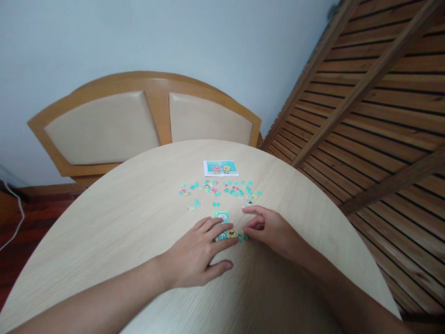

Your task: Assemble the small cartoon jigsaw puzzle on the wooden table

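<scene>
My left hand [198, 253] lies flat with spread fingers over a partly joined jigsaw puzzle [222, 215] in teal, white and yellow. Its fingers hide some of the joined pieces. On the puzzle's right side is my right hand [273, 229], index finger stretched out and thumb apart from it, the other fingers curled. The thumb tip is close to small pieces [242, 236] at the puzzle's right edge; whether it touches them I cannot tell. Just beyond the right index fingertip lies a loose puzzle piece [249, 202]. No piece shows between the right thumb and index finger.
Several loose puzzle pieces [236, 190] are scattered beyond my hands. Behind them lies a picture card [221, 168] with cartoon figures. All rest on a round wooden table [139, 204]. A padded headboard [107, 125] stands past the far edge, and a slatted wooden frame [365, 102] leans on the right.
</scene>
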